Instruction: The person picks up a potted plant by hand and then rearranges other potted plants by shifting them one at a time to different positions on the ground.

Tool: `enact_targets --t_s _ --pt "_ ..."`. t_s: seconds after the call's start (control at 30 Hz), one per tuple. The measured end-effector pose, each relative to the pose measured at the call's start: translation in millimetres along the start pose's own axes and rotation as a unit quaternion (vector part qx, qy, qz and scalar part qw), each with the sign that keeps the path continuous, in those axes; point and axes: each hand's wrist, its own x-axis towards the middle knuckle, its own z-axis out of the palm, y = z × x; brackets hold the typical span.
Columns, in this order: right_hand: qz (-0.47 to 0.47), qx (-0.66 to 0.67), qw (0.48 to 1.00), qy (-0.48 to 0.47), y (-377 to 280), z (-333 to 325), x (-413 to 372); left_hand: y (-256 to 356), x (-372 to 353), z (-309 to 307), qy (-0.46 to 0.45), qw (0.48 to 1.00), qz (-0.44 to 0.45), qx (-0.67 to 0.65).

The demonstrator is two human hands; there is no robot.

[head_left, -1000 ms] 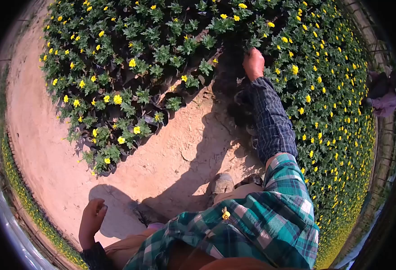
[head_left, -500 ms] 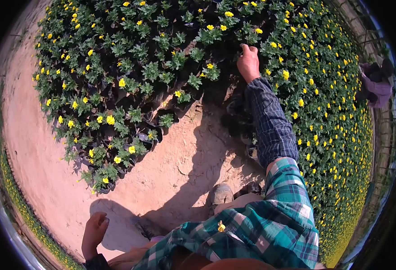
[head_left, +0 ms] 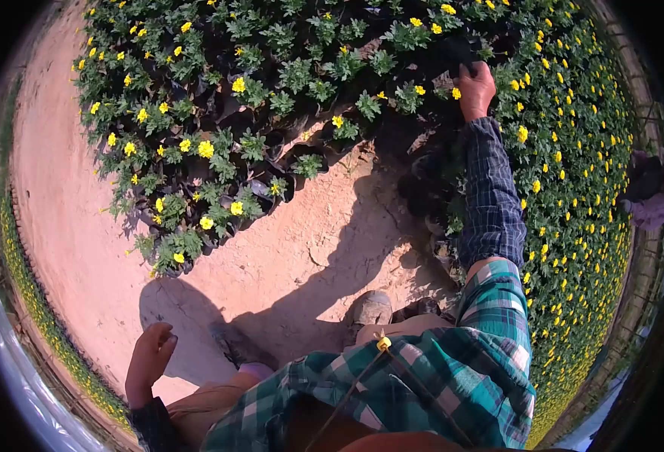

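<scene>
Bare, pinkish-tan earth (head_left: 53, 188) runs up the left side like a path and spreads across the middle, where I can see small crumbly clods and a long dark shadow (head_left: 324, 290) lying over them. Off to the far left, past the path, there's a narrow strip of yellow blooms (head_left: 36, 328), with shiny, crinkled sheeting (head_left: 17, 369) beyond it. Away at the right edge, another person (head_left: 649, 211) shows in pale purple, partly lost in darkness.

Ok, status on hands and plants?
Right hand beside yellow-flowered potted plants, grip unclear. Left hand partly open, apparently empty. Foliage close by, possible snag.
</scene>
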Motion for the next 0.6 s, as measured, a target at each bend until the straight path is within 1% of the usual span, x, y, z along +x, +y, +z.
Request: enact_targets --t_s 0.03,0.07,0.1,0.13,0.17,0.2,0.23,0.27,0.3,0.33,0.37,0.4,0.43,0.47,0.5,0.53,0.57,0.6 --pt "-0.05 0.018 0.999 -0.008 -9 -4 -4 2 1 -1 0.002 1.0 -0.004 -0.015" --pt "-0.229 -0.073 0.97 0.035 -20 -14 -13 2 1 -1 0.011 1.0 0.014 -0.016" --pt "-0.113 -0.039 0.991 -0.052 -54 -27 -33 9 1 -5 0.004 1.0 0.008 -0.01" --pt "-0.073 -0.007 0.991 -0.108 -75 -34 -50 14 0 -8 0.013 0.999 0.025 0.018" --pt "-0.052 0.002 0.986 -0.155 -102 -42 -70 13 0 -9 0.026 0.999 0.04 0.027" --pt "-0.053 0.047 0.974 -0.216 -111 -44 -86 17 -2 -11 0.05 0.997 0.056 0.026" --pt "-0.033 0.05 0.961 -0.268 -129 -46 -109 26 -7 -16 0.043 0.998 0.02 0.038" --pt "-0.023 0.05 0.94 -0.337 -143 -47 -132 29 -10 -19 0.058 0.995 0.042 0.066" --pt "-0.032 0.082 0.905 -0.415 -157 -45 -158 31 -14 -21 0.08 0.992 0.06 0.07" --pt "-0.008 0.098 0.874 -0.476 -165 -40 -185 32 -18 -21 0.105 0.989 0.078 0.071" --pt "-0.005 0.103 0.84 -0.533 -177 -35 -213 30 -22 -24 0.109 0.99 0.066 0.067" --pt "-0.03 0.084 0.789 -0.608 -188 -29 -235 28 -25 -27 0.129 0.985 0.067 0.097" --pt "-0.013 0.075 0.751 -0.656 -205 -22 -261 24 -28 -30 0.146 0.978 0.073 0.127" --pt "-0.024 0.045 0.707 -0.705 -217 -13 -286 19 -30 -33 0.179 0.969 0.09 0.145" --pt "-0.052 0.051 0.674 -0.735 -226 -4 -311 13 -32 -36 0.185 0.969 0.091 0.14" --pt "-0.174 0.098 0.66 -0.724 -217 13 -340 8 -34 -40 0.222 0.96 0.097 0.139" --pt "-0.274 0.13 0.644 -0.702 -224 25 -363 4 -38 -45 0.259 0.951 0.101 0.139" --pt "-0.363 0.155 0.63 -0.669 -234 38 -387 6 -42 -53 0.252 0.954 0.08 0.14"
